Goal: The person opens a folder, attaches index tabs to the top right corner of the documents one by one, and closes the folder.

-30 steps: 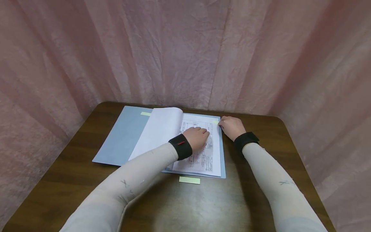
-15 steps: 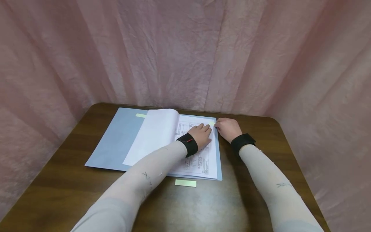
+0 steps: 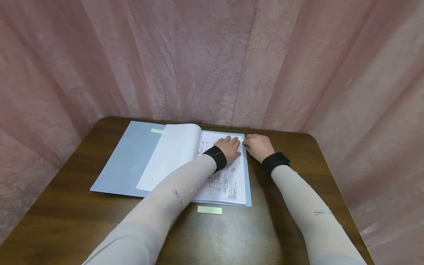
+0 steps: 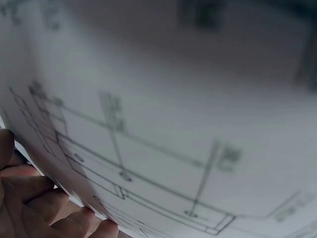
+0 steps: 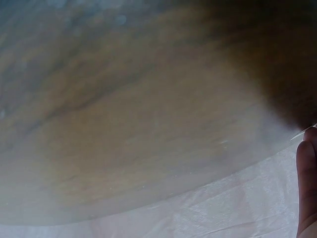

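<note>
Nearest you: both forearms in pale sleeves (image 3: 311,209), pen marks on each, reaching forward over the brown wood-look table (image 3: 232,239). Black bands (image 3: 276,162) on both wrists; your left one has a small red mark.

Next out, a pale green strip (image 3: 209,210) lies on the table, just off the near edge of the blue folder (image 3: 122,162). Folder lies open, flat, toward the far side of the table. Printed sheet (image 3: 238,189) is on its right half, line drawing face up, blue margin showing along the right edge. A white page (image 3: 175,154) is turned over to the left, curled along the middle, blank side up, covering part of the left cover.

Your left hand (image 3: 228,150) is palm down on the printed sheet, fingers apart and extended toward its far right corner. Left wrist view has the drawing lines close up, blurred in places, your fingers at lower left.

Your right hand (image 3: 259,146) is just off the folder's right edge, thumb and fingertips together, pinching the small yellow tab (image 3: 240,140) at that corner. Right wrist view gives only a thin pale sliver at the fingertips.

Farther out, a second green strip (image 3: 157,131) sits on the left cover, its right end meeting the white page. Behind the table: pink curtain (image 3: 212,62), hanging in folds.
</note>
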Tool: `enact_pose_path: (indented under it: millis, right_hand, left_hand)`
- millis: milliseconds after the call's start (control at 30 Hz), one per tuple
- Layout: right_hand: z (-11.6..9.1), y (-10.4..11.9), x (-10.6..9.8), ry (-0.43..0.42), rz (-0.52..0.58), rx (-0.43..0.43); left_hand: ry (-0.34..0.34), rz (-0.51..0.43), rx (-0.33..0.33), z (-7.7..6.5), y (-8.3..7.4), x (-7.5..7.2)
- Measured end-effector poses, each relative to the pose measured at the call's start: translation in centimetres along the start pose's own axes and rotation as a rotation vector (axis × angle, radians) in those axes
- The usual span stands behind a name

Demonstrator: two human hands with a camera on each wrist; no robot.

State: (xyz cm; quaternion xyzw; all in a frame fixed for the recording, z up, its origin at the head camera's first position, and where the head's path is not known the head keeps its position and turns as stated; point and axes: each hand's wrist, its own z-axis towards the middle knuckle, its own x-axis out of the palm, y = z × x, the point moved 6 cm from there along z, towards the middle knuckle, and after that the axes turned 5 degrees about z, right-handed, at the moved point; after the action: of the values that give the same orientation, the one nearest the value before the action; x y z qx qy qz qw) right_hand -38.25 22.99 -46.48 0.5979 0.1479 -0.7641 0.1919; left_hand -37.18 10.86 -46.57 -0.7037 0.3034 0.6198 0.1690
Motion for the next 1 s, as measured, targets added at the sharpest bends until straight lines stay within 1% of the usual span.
enact_pose_path:
  millis: [100,233,300,433,533,600,667,767,800,833,867,1000]
  right_hand:
    - [0.0,0.2,0.0,-0.001,0.001,-0.004]
    - [0.1,0.4,0.0,0.001,-0.004,-0.014]
    - [0.1,0.4,0.0,0.003,-0.006,-0.015]
    - [0.0,0.1,0.0,0.009,-0.009,0.000]
    - [0.0,-0.2,-0.1,0.011,-0.010,0.011]
    - [0.0,-0.2,-0.2,0.008,-0.007,0.013]
    - [-0.1,-0.2,-0.4,0.003,-0.001,0.014]
    - [-0.2,-0.2,-0.4,0.001,0.007,0.016]
    - [-0.2,-0.2,-0.4,0.002,0.009,0.017]
    - [-0.2,-0.2,-0.4,0.003,0.009,0.017]
    - [-0.2,-0.3,-0.4,0.008,0.006,0.017]
    - [-0.3,-0.6,-0.5,0.014,-0.002,0.015]
  left_hand:
    - [0.002,-0.014,-0.018,0.1,0.2,-0.1]
    - [-0.003,-0.016,-0.037,0.5,0.5,0.2]
    - [-0.003,-0.011,-0.037,0.5,0.5,0.2]
    - [-0.001,0.034,-0.013,0.1,0.0,0.0]
    - [-0.016,0.066,0.011,0.5,-0.3,0.7]
    - [-0.020,0.093,0.029,0.4,-0.4,0.8]
    - [-0.032,0.109,0.049,0.1,-0.5,0.7]
    - [-0.034,0.147,0.083,-1.0,-0.6,-0.1]
    - [-0.037,0.148,0.089,-1.2,-0.6,-0.2]
    - [-0.037,0.149,0.091,-1.3,-0.6,-0.2]
    - [-0.033,0.147,0.088,-1.1,-0.6,0.0]
    - [-0.014,0.109,0.054,-0.3,-0.5,0.0]
